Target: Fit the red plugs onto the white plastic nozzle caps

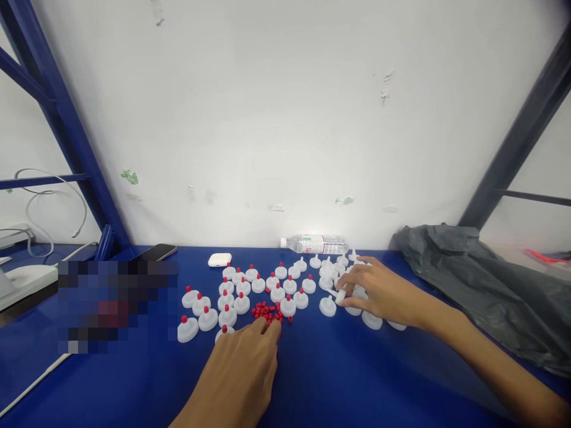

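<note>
My left hand [247, 362] reaches into a pile of small red caps [264, 310], its fingers bent together and their tips hidden. Whether a cap is between them I cannot make out. Between the thumb and fingers of my right hand [379, 288] is a white spouted lid [341, 296], tilted with its narrow spout toward the left. Below and beside that hand stand several white spouted lids [328, 306] with bare spouts. On the left and in the middle, more white lids [207, 319] stand upright with red caps on their spouts.
A clear plastic bottle [314, 244] lies along the wall. A white earphone case [220, 260] and a phone [156, 253] are at the back left. Grey plastic sheeting [473, 291] covers the right side of the blue table [321, 380]. A white cable [38, 383] crosses the left corner.
</note>
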### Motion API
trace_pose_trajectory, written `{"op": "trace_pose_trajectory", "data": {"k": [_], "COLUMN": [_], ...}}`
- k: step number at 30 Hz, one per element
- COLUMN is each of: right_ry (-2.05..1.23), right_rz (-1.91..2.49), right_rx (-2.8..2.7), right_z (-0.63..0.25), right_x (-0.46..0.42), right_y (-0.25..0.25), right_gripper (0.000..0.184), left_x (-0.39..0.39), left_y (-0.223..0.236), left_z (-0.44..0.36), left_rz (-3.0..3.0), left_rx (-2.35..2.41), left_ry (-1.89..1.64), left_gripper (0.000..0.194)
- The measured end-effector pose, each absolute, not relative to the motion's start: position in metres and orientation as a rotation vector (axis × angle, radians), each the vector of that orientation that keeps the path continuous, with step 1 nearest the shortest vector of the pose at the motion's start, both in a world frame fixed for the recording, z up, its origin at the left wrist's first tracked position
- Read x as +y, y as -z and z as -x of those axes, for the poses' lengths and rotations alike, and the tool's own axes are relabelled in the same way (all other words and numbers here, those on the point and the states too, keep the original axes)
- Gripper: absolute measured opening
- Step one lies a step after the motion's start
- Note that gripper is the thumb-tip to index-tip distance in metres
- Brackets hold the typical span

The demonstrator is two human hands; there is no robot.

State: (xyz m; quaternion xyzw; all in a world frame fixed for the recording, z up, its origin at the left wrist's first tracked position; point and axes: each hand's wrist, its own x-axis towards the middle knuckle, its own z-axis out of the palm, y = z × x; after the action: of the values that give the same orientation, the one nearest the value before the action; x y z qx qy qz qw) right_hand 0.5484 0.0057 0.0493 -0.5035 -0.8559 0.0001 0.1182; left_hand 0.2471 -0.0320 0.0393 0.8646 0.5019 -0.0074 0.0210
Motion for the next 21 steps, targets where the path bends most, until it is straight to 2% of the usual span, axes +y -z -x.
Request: {"op": "trace_pose_trajectory", "data": {"k": [15,18,21], "right_ry": [0.309,0.387,0.347], "right_rz": [1.442,1.387,1.221], "right_rx": [-2.472,-2.342,-2.271], "right_z": [-0.532,-0.528,-0.513], "right_x": [0.001,-0.002,-0.010], "right_y": [-0.043,-0.047,-0.045], "right_gripper": [0.022,0.024,0.022], "left_x": [-0.032,-0.033,-0.034], "left_y": [-0.036,-0.032,-0.028], "left_z": [-0.246,-0.244,-0.241], "left_rz": [-2.769,-2.820,-2.809], "left_rx": [1.482,1.422,1.295], "left_ry": [-0.102,-0.284,-0.735], "left_gripper": [0.034,0.033,0.029]}}
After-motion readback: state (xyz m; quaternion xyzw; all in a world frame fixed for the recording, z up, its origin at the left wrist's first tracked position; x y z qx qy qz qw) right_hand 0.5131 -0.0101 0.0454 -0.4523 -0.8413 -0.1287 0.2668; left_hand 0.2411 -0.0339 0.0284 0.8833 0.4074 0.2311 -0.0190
